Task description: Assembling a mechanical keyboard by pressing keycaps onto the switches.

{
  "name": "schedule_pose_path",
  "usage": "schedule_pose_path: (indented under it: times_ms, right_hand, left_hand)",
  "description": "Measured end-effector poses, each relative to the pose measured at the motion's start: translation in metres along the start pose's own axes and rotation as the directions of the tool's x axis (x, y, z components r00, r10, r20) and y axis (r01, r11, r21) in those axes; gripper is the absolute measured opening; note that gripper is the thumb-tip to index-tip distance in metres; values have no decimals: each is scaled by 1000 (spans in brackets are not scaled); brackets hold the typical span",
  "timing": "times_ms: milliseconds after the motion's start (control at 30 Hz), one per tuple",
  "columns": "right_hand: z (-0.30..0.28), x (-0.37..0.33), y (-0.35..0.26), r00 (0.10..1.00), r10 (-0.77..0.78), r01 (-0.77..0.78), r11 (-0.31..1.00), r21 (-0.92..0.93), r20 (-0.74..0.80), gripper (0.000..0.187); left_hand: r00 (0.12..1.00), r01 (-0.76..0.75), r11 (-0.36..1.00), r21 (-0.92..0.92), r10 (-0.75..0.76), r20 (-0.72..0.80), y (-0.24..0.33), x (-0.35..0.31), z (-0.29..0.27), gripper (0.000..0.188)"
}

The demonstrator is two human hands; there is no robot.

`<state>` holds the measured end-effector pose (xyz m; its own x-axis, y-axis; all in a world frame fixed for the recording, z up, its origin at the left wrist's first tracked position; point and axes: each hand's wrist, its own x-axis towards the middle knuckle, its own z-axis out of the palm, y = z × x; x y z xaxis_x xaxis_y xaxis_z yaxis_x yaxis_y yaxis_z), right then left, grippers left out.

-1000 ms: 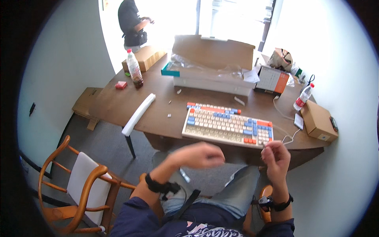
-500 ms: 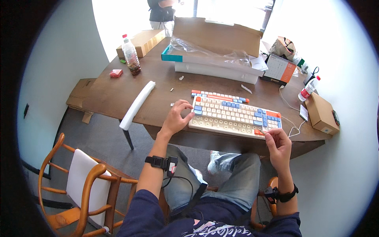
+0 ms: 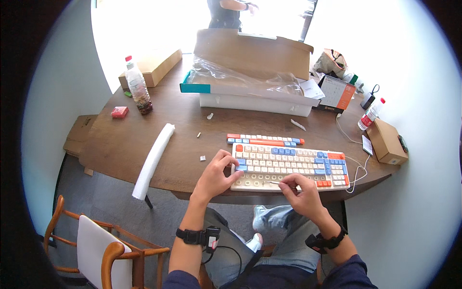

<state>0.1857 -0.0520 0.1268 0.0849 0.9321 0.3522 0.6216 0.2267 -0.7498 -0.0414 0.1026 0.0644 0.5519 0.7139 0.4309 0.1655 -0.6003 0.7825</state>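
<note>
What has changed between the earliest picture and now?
The left hand moved forward and left, now touching the left end of the cream, blue and orange keyboard. The right hand moved left along its near edge, now pinching a thin metallic tool. The long white foam strip and open brown cardboard box stayed put.

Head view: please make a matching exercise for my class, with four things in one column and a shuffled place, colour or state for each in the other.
Column one
1. left hand
2. right hand
3. open cardboard box
4. desk calendar

Column two
A. white and orange
B. holds a thin rod
C. at the left end of the keyboard
D. has clear plastic in it

Right pairs: 1-C, 2-B, 3-D, 4-A
</note>
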Motion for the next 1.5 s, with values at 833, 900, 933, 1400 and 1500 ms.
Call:
schedule_pose_path:
  times_ms: [833, 900, 933, 1400, 1500]
  right_hand:
    - [24, 12, 64, 834, -504, 439, 853, -284, -224, 9]
    - [25, 9, 67, 845, -499, 431, 849, -307, -194, 13]
    - [24, 10, 67, 836, -516, 442, 834, -332, -184, 13]
    - [36, 2, 85, 775, -575, 426, 781, -456, -260, 15]
    - [35, 2, 83, 782, -574, 434, 782, -448, -244, 17]
  left_hand:
    - [992, 93, 995, 38, -89, -88, 8, 2, 6, 21]
    - [993, 89, 992, 85, -82, -88, 11, 1, 3, 21]
    - [989, 129, 991, 48, -125, -81, 13, 1, 3, 21]
    - [993, 91, 994, 62, -86, -84, 4, 1, 7, 22]
    - [991, 108, 993, 42, -104, -89, 4, 0, 6, 22]
